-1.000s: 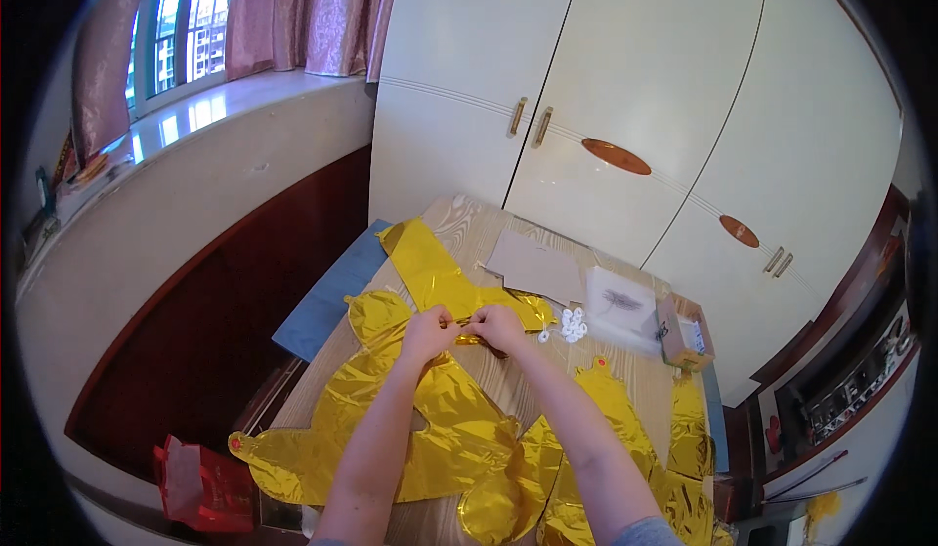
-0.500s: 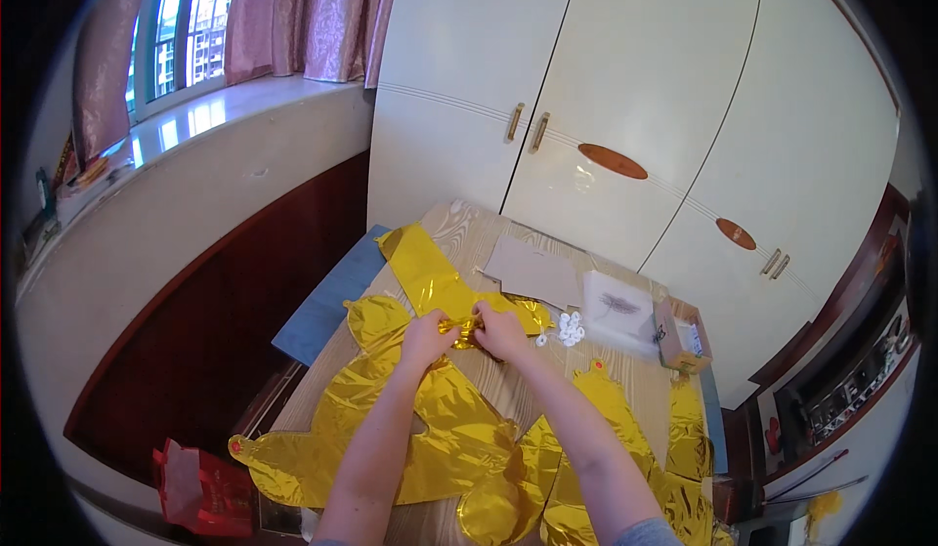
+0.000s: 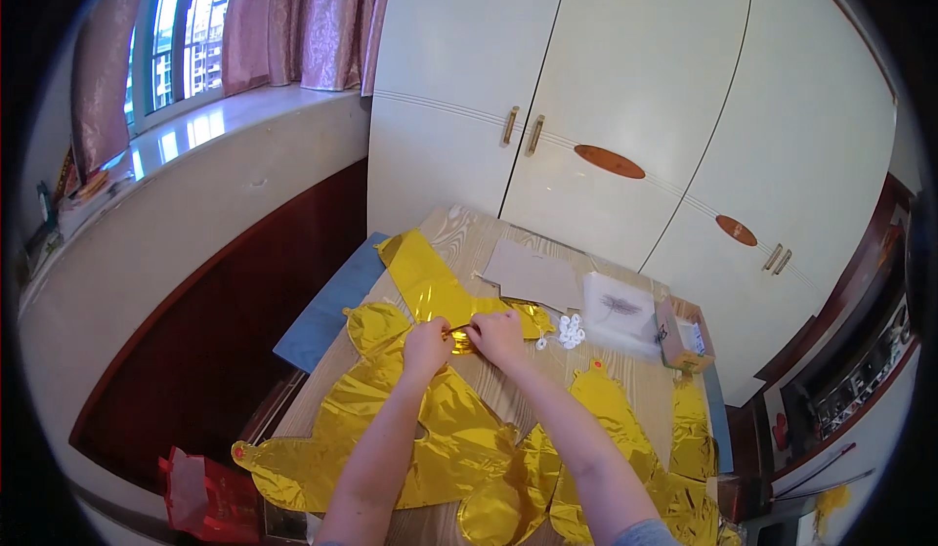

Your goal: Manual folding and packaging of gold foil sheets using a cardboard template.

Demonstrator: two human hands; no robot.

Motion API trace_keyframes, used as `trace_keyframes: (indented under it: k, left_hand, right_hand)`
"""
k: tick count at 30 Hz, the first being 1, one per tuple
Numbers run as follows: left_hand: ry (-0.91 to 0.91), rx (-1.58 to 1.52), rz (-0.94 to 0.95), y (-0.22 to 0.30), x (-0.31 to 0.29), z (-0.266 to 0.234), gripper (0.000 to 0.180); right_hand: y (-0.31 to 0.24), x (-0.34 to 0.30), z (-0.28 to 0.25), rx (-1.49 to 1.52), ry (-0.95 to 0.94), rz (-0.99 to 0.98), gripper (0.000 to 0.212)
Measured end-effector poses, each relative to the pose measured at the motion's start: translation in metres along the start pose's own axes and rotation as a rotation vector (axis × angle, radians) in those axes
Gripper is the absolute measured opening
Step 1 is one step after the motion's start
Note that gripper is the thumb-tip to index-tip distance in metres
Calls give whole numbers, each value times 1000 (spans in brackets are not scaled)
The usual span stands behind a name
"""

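Note:
Shiny gold foil balloons lie flat on the wood-grain table. Both my hands are together at the middle, on the edge of a flat gold foil balloon point(image 3: 426, 277) that reaches toward the far left corner. My left hand point(image 3: 427, 348) is closed, its fingers pinching the foil. Just right of it, my right hand point(image 3: 498, 337) also closes on the foil, with its fingertips partly hidden. Another large gold foil balloon point(image 3: 376, 414) spreads under my left forearm. To the right of my right forearm lies a further gold balloon sheet point(image 3: 598, 404) with a red-marked tip.
Right of my hands sits a cluster of small white ring-shaped pieces point(image 3: 571, 331). Behind are a grey card point(image 3: 532, 271), a clear packet with a dark feathery print point(image 3: 619, 310) and a small cardboard box point(image 3: 684, 336). A red bag point(image 3: 207, 497) stands at lower left.
My hands have shifted slightly on the foil, and the right hand has turned more knuckles-up. The view has tilted a little; the balloons lie as before.

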State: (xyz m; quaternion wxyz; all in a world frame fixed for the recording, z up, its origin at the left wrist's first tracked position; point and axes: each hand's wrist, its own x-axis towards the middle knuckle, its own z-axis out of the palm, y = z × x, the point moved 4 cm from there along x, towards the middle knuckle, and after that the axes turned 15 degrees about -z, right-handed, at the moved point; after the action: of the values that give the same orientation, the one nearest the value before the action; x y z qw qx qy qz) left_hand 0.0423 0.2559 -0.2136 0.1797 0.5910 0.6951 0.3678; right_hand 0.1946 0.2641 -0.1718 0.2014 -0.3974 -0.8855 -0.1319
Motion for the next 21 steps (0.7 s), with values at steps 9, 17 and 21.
trace_keyframes:
  k: [9, 17, 21]
  left_hand:
    - [46, -38, -25, 5, -2, 0, 18]
    - [112, -146, -6, -1, 3, -6, 18]
    - [112, -104, 98, -3, 5, -3, 16]
  right_hand:
    - [-23, -37, -2, -526, 54, -447, 11]
    - [-22, -38, -6, -155, -171, -149, 21]
    - [-11, -48, 19, 242, -52, -47, 31]
